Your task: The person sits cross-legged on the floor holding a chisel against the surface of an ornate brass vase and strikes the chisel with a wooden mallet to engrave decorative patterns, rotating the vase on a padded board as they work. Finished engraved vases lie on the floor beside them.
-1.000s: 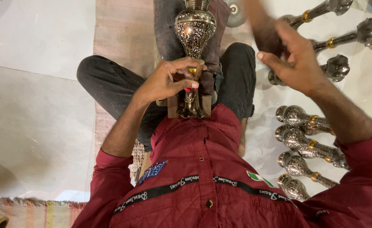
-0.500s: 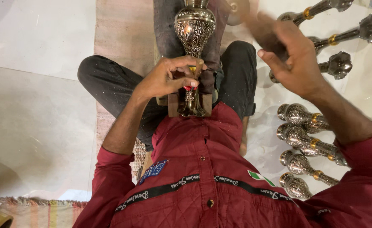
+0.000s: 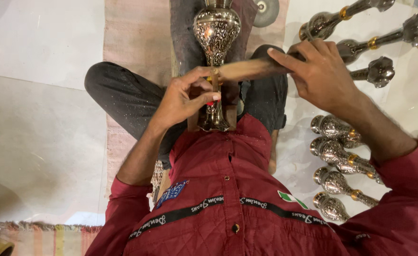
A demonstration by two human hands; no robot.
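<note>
An engraved silver metal vase (image 3: 217, 28) stands upright between my crossed legs, on a wooden block. My left hand (image 3: 183, 97) pinches a small chisel (image 3: 213, 81) with yellow and red bands against the vase's narrow neck. My right hand (image 3: 320, 71) grips a wooden stick (image 3: 247, 70) that lies level, with its far end at the chisel and the vase neck.
Several finished engraved vases (image 3: 334, 151) lie in a row on the floor at my right, with more at the top right (image 3: 360, 9). A round grinding disc (image 3: 266, 9) lies behind the vase. I sit on a pinkish mat (image 3: 133, 38); a striped rug (image 3: 43, 239) shows bottom left.
My right hand has swung the wooden stick down and to the left, from raised above the vases to the chisel at the vase neck. The left hand stayed in place.
</note>
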